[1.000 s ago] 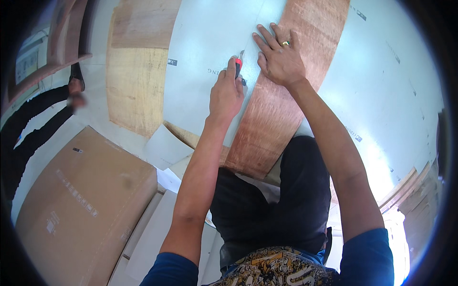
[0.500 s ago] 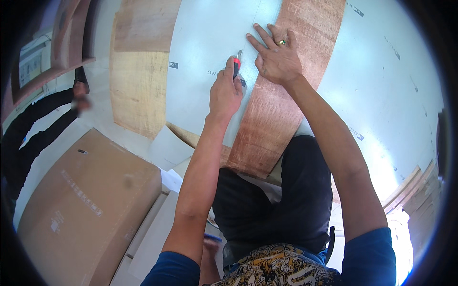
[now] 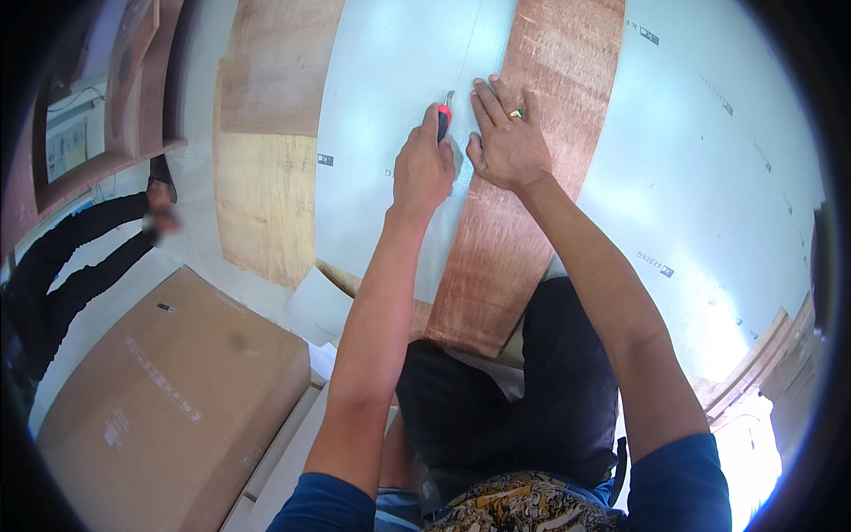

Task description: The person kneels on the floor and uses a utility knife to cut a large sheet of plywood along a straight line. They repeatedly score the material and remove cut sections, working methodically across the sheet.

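A red and black utility knife (image 3: 444, 117) is gripped in my left hand (image 3: 424, 168), its blade pointing away from me over a pale blue-white laminate sheet (image 3: 381, 71). A thin straight line runs up the sheet beyond the blade. Just to the right, my right hand (image 3: 510, 140) lies flat with fingers stretched out, across the edge between the sheet and a reddish-brown wood strip (image 3: 505, 235). A ring sits on one of its fingers. Whether the blade tip touches the sheet I cannot tell.
Another pale sheet (image 3: 683, 142) spreads to the right of the strip. Plywood pieces (image 3: 266, 191) lie to the left. A large cardboard box (image 3: 177, 399) stands at the lower left. Beyond it, another person in dark clothing (image 3: 80, 230) is by a wooden frame (image 3: 115, 160).
My right hand has slid nearer to me along the strip, its fingers closer together. My left hand stays at about the same place with the knife. The whole view has shifted slightly.
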Available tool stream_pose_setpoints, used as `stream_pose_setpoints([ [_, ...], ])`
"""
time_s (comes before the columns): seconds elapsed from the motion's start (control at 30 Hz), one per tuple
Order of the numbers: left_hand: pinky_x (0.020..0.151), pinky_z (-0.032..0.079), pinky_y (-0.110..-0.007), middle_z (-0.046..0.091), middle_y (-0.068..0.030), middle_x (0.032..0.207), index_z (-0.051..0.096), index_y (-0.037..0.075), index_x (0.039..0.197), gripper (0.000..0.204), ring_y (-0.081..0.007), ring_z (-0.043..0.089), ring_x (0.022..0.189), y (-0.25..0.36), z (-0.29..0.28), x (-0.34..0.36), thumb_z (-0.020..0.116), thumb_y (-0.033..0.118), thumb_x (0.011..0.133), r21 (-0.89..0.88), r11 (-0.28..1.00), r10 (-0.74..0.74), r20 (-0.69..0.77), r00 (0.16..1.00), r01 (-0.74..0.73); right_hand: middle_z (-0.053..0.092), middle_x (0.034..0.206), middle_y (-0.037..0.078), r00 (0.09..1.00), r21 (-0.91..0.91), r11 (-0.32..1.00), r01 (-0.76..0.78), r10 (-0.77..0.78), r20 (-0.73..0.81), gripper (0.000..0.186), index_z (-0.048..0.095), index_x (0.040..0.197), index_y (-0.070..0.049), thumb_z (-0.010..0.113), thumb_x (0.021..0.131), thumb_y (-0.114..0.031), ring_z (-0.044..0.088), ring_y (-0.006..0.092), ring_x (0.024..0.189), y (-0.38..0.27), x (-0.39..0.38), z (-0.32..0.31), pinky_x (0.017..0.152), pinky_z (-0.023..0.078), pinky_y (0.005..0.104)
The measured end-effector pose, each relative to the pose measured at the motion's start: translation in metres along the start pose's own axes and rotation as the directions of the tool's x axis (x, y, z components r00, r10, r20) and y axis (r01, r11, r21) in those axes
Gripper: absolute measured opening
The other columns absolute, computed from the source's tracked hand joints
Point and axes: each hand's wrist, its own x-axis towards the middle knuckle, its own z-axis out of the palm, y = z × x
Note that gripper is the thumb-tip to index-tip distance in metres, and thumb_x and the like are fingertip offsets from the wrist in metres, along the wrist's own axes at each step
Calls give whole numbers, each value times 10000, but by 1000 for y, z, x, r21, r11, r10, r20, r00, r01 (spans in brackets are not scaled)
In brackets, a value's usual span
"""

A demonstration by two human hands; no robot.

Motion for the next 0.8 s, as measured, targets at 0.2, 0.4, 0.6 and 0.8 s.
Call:
stream_pose_setpoints([
  [0.2,932,566,-534,673,-285,1227,403,40,1597,602,-455,701,1085,5,-1,2,582,111,1027,27,1000,-13,26,1000,12,370,1705,106,1000,28,1000,-5,4,16,667,505,1551,6,468,996,-363,216,264,1629,1,0,-1,1319,145,610],
  [0.4,887,576,-544,706,-315,1129,415,11,1573,604,-469,719,1022,26,-19,8,589,90,999,159,986,-61,126,990,40,369,1706,104,1000,24,1000,-1,1,16,669,502,1557,-1,485,991,-357,216,268,1628,2,0,0,1314,145,617],
  [0.6,823,579,-577,736,-318,951,406,-22,1537,584,-497,733,915,43,-35,22,584,93,993,267,963,-95,255,962,25,383,1704,93,1000,29,1000,2,-2,10,655,516,1545,-6,499,988,-350,223,263,1630,1,-1,-1,1301,166,623],
  [0.8,808,578,-592,734,-330,931,409,-30,1494,542,-507,734,897,52,-29,20,579,84,991,322,947,-96,245,965,13,378,1704,86,1000,36,999,5,-5,10,654,496,1568,-35,513,991,-341,229,257,1625,2,0,-3,1295,180,615],
])
